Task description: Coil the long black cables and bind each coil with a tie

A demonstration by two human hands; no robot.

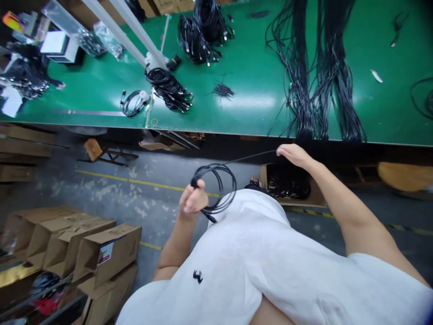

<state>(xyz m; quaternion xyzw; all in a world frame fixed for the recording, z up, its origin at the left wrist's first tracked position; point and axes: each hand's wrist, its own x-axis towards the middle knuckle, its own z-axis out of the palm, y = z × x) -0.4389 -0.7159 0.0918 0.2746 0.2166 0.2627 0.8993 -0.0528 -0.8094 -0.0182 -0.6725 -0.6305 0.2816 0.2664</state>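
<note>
My left hand point(193, 198) is closed round a black cable coil point(219, 187), wound in a few loops in front of my white shirt. A straight run of the same cable point(250, 157) leads up and right to my right hand point(293, 154), whose fingers pinch it just below the edge of the green table point(243, 67). Long bunches of black cables point(318, 72) lie on the table above my right hand and hang to its edge.
Coiled cable bundles point(169, 88) and a pile of them point(203, 31) lie on the table farther back. A cardboard box holding black cables point(289, 183) stands on the floor under the table. Several cardboard boxes point(84, 253) are stacked at lower left.
</note>
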